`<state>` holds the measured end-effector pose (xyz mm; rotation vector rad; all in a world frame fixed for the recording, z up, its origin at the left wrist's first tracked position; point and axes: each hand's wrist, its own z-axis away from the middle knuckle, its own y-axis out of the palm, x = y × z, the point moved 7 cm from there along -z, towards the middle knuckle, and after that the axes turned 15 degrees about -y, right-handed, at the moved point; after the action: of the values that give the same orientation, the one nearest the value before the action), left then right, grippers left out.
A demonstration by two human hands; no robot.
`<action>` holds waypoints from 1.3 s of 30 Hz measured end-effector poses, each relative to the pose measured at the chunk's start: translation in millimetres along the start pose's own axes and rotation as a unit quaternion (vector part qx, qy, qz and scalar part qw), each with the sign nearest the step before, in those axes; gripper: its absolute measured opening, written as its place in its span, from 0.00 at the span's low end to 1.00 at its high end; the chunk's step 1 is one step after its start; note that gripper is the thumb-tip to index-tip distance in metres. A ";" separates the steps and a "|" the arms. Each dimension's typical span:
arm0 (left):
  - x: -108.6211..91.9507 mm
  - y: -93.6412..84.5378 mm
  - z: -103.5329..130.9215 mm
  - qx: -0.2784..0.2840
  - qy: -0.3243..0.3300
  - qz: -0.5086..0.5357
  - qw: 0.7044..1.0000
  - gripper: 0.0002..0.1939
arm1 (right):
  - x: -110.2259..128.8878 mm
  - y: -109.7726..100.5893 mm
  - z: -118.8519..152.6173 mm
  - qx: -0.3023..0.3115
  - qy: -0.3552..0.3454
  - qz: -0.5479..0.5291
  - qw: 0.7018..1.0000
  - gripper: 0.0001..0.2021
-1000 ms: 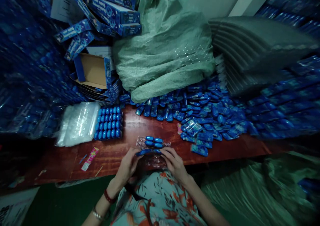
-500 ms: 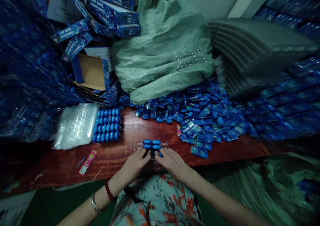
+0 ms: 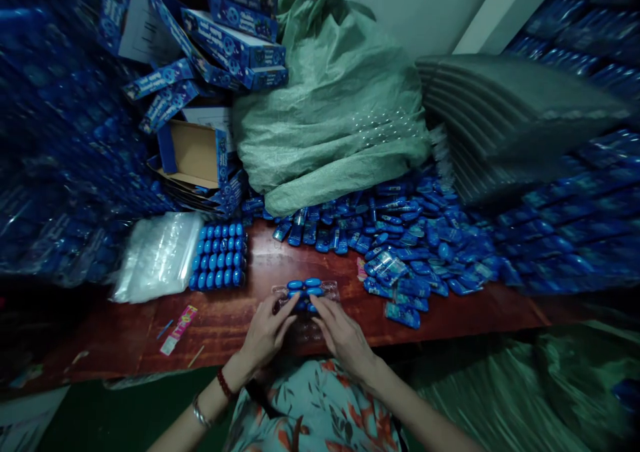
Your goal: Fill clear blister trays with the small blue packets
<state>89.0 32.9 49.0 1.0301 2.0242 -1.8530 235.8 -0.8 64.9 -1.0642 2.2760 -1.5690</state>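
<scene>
Glossy blue oval pieces sit in paired rows in the middle of a clear plastic tray, close to the table's front edge. My left hand is at the tray's left side, its thumb and fingers apart, fingertips touching the tray and the nearer blue pieces. From the right, my right hand reaches in with fingers stretched out over the same pieces, thumb held away. My fingers partly cover the lower rows. To the left stands a block of similar blue ovals in neat rows.
Clear plastic bags lie left of the block. A pile of blue packets spreads to the right, below a green woven sack. Blue printed boxes are stacked back left; grey sheets back right. A pink strip lies front left.
Both hands have drawn back slightly and their fingers have spread, leaving the thumbs farther apart. The whole view has shifted a little as my head moved.
</scene>
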 end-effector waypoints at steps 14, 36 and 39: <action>11.2 39.4 -177.7 0.050 -0.112 -0.128 0.984 0.10 | -132.0 26.9 -104.9 0.221 0.013 0.171 0.960 0.20; -13.4 -8.4 28.8 0.001 -0.101 0.033 0.994 0.16 | -127.1 15.9 -74.6 0.124 -0.057 0.029 0.990 0.17; -8.2 0.6 21.4 -0.004 -0.068 0.024 0.997 0.17 | -122.6 -8.6 -46.4 0.011 0.017 -0.036 0.999 0.17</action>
<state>89.0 10.0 49.3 0.9159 1.9121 -1.8367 305.1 110.8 62.7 -1.1334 2.2619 -1.6467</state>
